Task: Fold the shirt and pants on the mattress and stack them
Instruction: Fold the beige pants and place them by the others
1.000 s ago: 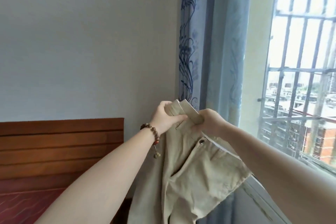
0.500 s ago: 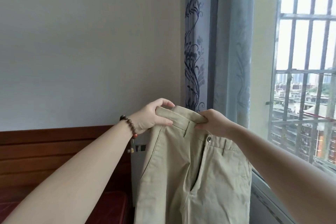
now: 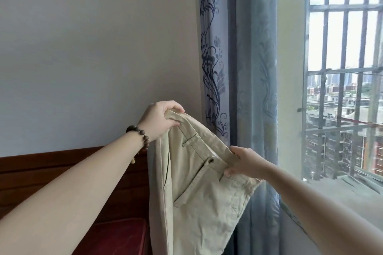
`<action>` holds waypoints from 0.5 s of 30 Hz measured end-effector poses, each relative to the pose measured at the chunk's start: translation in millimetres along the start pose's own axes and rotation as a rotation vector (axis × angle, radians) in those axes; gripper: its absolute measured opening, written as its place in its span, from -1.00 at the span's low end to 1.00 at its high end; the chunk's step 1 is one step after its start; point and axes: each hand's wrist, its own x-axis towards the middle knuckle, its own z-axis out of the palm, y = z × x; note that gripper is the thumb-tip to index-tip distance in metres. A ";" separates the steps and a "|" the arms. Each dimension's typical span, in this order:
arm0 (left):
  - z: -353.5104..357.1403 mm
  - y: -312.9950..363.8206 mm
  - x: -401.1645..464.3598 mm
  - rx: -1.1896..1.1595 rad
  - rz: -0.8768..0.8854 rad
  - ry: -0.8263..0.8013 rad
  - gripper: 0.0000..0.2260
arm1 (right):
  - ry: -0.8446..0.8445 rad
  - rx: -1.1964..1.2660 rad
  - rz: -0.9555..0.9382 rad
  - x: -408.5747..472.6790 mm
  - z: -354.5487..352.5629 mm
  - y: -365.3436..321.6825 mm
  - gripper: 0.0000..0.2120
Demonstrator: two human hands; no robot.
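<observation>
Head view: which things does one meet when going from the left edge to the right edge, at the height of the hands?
Wooden headboard → bead bracelet → left hand → beige pants → right hand → blue curtain → barred window.

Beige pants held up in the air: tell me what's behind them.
Behind the pants: blue curtain, wooden headboard and red mattress. The curtain's lower part and the corner below stay covered.

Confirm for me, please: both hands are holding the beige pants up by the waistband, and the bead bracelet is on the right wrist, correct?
Not quite. The head view shows the bead bracelet on the left wrist, not the right. The rest holds: the left hand and the right hand each have a grip on the waistband of the beige pants, held up in the air.
</observation>
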 end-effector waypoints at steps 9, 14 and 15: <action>-28.6 -43.4 -10.0 0.151 0.034 0.109 -0.69 | 0.059 -0.017 0.008 -7.2 26.4 29.8 -0.64; -60.0 -78.7 -27.5 0.248 -0.052 0.132 -0.66 | 0.262 0.151 -0.125 0.7 10.8 9.3 -0.54; -66.4 -84.9 -31.8 0.246 -0.078 0.154 -0.67 | 0.309 0.173 -0.182 2.0 8.3 2.8 -0.57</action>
